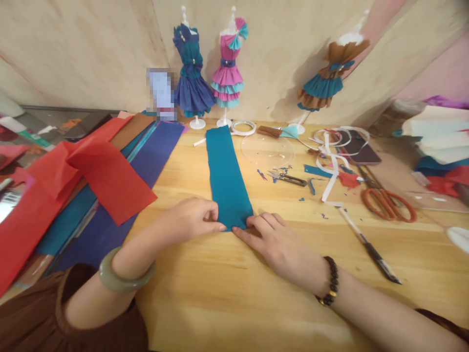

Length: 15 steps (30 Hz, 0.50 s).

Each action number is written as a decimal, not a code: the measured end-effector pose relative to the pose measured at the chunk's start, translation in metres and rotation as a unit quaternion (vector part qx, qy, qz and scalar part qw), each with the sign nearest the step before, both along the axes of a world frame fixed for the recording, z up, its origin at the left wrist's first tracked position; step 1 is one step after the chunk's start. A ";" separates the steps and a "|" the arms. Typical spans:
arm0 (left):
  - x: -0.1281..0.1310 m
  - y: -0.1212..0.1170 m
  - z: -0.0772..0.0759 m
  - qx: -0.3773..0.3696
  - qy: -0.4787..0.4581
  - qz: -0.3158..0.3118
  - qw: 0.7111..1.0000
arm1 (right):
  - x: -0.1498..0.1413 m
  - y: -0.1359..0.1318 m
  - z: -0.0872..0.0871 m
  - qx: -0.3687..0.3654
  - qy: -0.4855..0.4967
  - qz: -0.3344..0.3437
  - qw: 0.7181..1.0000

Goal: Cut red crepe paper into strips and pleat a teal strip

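Observation:
A long teal strip of crepe paper [229, 178] lies flat on the wooden table, its short near edge between my two hands. My left hand [194, 217] pinches the near left corner, thumb and fingers curled on the paper. At the near right corner, my right hand [273, 239] has its thumb on the edge and its forefinger bent onto the paper. Whether the near edge is folded is too small to tell. Right of the strip lie thread snips [289, 179] among small blue scraps.
Red paper [117, 190] and blue sheets [156, 151] cover the left side. Three small mannequins in paper dresses, one pink [227, 80], stand along the wall. On the right are orange-handled scissors [389, 203], a pen [377, 256], white ribbon [331, 181] and a phone [361, 149].

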State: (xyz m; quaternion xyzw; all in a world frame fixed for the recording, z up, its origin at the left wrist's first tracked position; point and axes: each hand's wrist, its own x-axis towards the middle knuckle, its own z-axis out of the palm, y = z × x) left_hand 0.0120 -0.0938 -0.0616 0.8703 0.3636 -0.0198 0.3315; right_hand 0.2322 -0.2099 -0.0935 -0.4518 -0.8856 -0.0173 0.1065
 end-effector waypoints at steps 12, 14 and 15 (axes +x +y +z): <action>0.005 -0.004 0.004 -0.013 0.045 -0.020 0.999 | 0.009 0.001 -0.008 0.006 0.044 0.009 0.999; 0.003 -0.003 0.003 -0.012 0.039 -0.022 0.999 | 0.008 0.001 -0.008 0.011 0.041 0.008 0.999; 0.003 -0.003 0.002 -0.008 0.036 -0.023 0.999 | 0.008 0.001 -0.007 0.015 0.037 0.008 0.999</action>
